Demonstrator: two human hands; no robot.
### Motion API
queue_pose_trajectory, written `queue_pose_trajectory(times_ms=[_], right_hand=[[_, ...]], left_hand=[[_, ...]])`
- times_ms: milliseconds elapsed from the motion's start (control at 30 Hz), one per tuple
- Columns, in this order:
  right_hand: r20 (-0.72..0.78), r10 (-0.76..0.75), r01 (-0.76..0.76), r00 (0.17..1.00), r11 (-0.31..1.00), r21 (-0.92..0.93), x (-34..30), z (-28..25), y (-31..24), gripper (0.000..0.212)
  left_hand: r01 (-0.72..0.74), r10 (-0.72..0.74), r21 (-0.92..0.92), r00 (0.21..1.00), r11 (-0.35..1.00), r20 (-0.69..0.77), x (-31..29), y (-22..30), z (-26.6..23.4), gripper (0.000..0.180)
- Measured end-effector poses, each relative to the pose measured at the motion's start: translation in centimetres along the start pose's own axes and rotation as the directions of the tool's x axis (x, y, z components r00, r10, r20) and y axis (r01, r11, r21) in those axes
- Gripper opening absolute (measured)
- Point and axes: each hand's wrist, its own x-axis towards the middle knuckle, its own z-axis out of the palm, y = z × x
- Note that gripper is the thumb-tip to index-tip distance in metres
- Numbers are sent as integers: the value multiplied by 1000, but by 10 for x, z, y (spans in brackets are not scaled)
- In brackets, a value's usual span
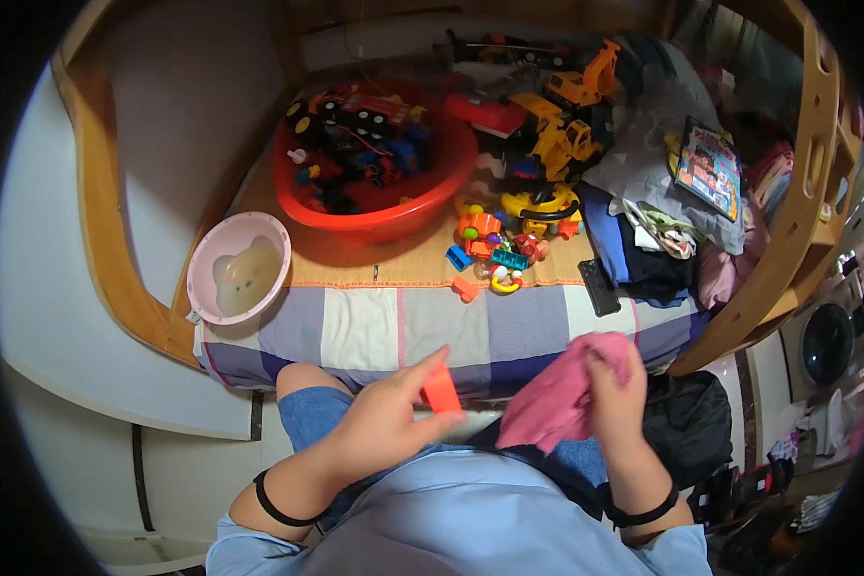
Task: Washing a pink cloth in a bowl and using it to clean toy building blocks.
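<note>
Between the thumb and fingers of my left hand (389, 413) is a small orange-red toy block (442, 389), held above my lap. My right hand (616, 394) grips a bunched pink cloth (552, 398), which hangs down toward the left. The two hands are apart, and the cloth does not touch the block. Beyond them on the bed, a similar orange block (465, 289) lies near a blue block (459, 257) and a teal toy piece (509, 259).
A large red basin (374, 226) full of toys stands on the bed. Left of it is a pink basin (280, 259) holding cloudy water. Yellow toy diggers (562, 144), a black phone (600, 288) and folded clothes (658, 269) lie to the right. Wooden bed posts (787, 278) frame both sides.
</note>
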Motion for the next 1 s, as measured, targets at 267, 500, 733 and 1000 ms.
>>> queue_pose_trajectory(times_ms=[267, 500, 733, 1000], right_hand=[[23, 687, -560, 726, 572, 599, 19, -110, 100, 39], [129, 836, -746, 533, 393, 537, 5, -133, 158, 44], [232, 866, -819, 442, 285, 498, 25, -140, 142, 47], [205, 899, -853, 387, 265, 450, 35, -145, 150, 60]], left_hand=[[320, -328, -329, 944, 888, 34, 68, -98, 5, 57], [577, -561, -456, 807, 678, 186, 179, -158, 32, 43], [523, -632, -627, 772, 577, 61, 265, -180, 53, 44], [344, -562, -684, 819, 644, -117, 262, -227, 53, 42]])
